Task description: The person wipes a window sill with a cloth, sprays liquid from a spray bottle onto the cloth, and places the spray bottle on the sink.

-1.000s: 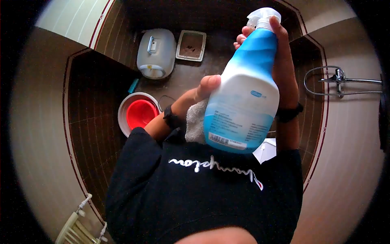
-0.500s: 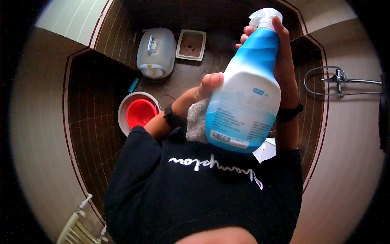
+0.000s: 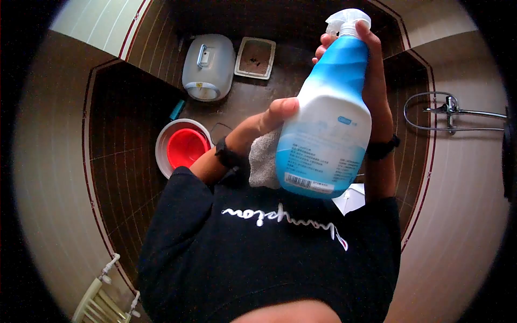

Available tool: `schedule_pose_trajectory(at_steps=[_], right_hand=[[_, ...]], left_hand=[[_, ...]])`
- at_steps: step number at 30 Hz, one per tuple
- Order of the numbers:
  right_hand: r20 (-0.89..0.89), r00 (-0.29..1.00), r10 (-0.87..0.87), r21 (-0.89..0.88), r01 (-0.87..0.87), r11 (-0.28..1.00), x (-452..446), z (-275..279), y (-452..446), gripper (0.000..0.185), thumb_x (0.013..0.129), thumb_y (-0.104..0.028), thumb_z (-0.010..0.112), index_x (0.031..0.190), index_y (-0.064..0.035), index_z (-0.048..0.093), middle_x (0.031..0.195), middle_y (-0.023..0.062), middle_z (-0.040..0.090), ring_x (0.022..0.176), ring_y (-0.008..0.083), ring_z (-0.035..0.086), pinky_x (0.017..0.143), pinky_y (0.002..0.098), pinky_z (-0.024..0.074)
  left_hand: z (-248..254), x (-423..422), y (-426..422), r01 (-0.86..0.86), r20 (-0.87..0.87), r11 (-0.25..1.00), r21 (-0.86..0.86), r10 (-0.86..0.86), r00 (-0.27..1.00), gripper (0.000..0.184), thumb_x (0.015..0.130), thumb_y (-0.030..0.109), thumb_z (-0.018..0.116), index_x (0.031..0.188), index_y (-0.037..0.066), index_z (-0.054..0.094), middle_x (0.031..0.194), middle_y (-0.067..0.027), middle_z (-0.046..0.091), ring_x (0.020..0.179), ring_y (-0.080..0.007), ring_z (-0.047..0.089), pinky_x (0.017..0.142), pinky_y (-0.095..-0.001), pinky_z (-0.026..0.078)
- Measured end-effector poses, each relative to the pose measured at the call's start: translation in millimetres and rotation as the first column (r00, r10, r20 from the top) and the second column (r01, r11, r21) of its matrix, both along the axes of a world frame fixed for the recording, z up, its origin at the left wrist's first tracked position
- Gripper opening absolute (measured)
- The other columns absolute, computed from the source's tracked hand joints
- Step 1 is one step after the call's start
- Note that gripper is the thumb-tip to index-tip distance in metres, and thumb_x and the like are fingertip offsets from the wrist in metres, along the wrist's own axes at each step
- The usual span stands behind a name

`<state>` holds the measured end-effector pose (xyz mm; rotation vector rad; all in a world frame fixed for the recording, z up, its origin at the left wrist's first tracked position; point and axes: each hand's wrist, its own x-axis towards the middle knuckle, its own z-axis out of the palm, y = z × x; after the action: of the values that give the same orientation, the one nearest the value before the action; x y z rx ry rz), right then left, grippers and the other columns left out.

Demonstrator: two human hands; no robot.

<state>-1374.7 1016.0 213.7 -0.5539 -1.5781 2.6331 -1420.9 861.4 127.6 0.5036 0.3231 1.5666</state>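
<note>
A large blue-and-white spray bottle (image 3: 328,126) is tilted close in front of me, its printed back label facing the camera and its white trigger head at the top. My right hand (image 3: 372,70) wraps round its neck, with the thumb near the collar and fingertips showing on the far side by the trigger. The thumb of my left hand (image 3: 277,114) presses on the bottle's left edge; the other fingers are hidden behind it. Below that hand hangs a grey cloth (image 3: 263,161), partly covered by the bottle and apparently pinched in the hidden fingers.
A red basin (image 3: 186,148) sits inside a white tub (image 3: 161,141) at lower left. Further off on the dark floor stand a translucent box with a handle (image 3: 209,70) and a white-rimmed tray (image 3: 265,74). A shower tap (image 3: 449,110) juts from the right wall; a radiator (image 3: 99,301) is at lower left.
The spray bottle has shifted very slightly upward in view and turned a little, with both hands keeping their hold. Nothing else visibly changes.
</note>
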Motion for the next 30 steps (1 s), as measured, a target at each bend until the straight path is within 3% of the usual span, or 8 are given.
schedule_pose_trajectory(at_steps=[6, 9, 11, 20, 27, 30], right_hand=[[0.001, 1.0, -0.004, -0.048, 0.004, 0.999, 4, 0, 1, 0.069, 0.074, -0.069, 0.056, 0.103, -0.0063, 0.059, 0.085, 0.0076, 0.064, 0.078, 0.0181, 0.065, 0.073, 0.0321, 0.0566], [0.0, 1.0, -0.03, 0.019, 0.03, 0.999, 7, 0, 2, 0.068, 0.074, -0.068, 0.056, 0.102, -0.0062, 0.059, 0.085, 0.0076, 0.064, 0.078, 0.018, 0.065, 0.074, 0.032, 0.0563], [-0.007, 1.0, -0.022, -0.056, 0.022, 0.998, 8, 1, 0, 0.067, 0.075, -0.068, 0.056, 0.102, -0.006, 0.059, 0.085, 0.008, 0.063, 0.079, 0.0188, 0.065, 0.076, 0.0326, 0.0554], [-0.085, 0.996, 0.003, -0.091, -0.011, 0.996, 14, 5, -1, 0.062, 0.079, -0.06, 0.057, 0.101, -0.0022, 0.058, 0.084, 0.0107, 0.063, 0.081, 0.0207, 0.064, 0.087, 0.034, 0.0506], [-0.043, 0.996, -0.084, -0.019, 0.083, 0.996, 24, 14, -11, 0.06, 0.079, -0.057, 0.059, 0.104, -0.0031, 0.057, 0.087, 0.0104, 0.063, 0.084, 0.022, 0.064, 0.086, 0.0347, 0.0513], [-0.136, 0.991, -0.004, -0.089, -0.008, 0.996, 28, 22, -22, 0.061, 0.078, -0.058, 0.06, 0.104, -0.0037, 0.057, 0.088, 0.01, 0.063, 0.084, 0.0212, 0.064, 0.083, 0.0352, 0.0524]], left_hand=[[-3, 0, 6, 0.018, 0.006, 1.0, -0.009, -0.018, 1.0, 0.095, 0.062, 0.051, 0.077, 0.13, -0.004, 0.04, 0.122, -0.0167, 0.053, 0.109, -0.0238, 0.053, 0.095, -0.0352, 0.041], [-4, 1, 7, 0.021, 0.006, 1.0, -0.012, -0.021, 1.0, 0.095, 0.062, 0.051, 0.077, 0.13, -0.004, 0.04, 0.122, -0.0166, 0.053, 0.109, -0.0236, 0.053, 0.095, -0.035, 0.041], [-4, 2, 7, 0.024, 0.007, 1.0, -0.014, -0.024, 1.0, 0.095, 0.062, 0.051, 0.077, 0.13, -0.004, 0.041, 0.122, -0.0165, 0.053, 0.109, -0.0236, 0.053, 0.095, -0.035, 0.041], [-4, 7, 5, 0.031, -0.007, 0.999, -0.024, -0.031, 0.999, 0.093, 0.063, 0.052, 0.076, 0.13, -0.004, 0.041, 0.122, -0.0162, 0.053, 0.109, -0.0232, 0.053, 0.094, -0.0346, 0.041], [-7, 9, 2, 0.033, -0.01, 0.999, -0.037, -0.034, 0.999, 0.092, 0.064, 0.052, 0.075, 0.129, -0.004, 0.042, 0.121, -0.016, 0.053, 0.108, -0.0229, 0.053, 0.094, -0.0343, 0.041], [-7, 10, 1, 0.036, -0.007, 0.999, -0.038, -0.036, 0.999, 0.092, 0.064, 0.052, 0.075, 0.129, -0.004, 0.042, 0.121, -0.0159, 0.053, 0.108, -0.0228, 0.054, 0.094, -0.0341, 0.041]])
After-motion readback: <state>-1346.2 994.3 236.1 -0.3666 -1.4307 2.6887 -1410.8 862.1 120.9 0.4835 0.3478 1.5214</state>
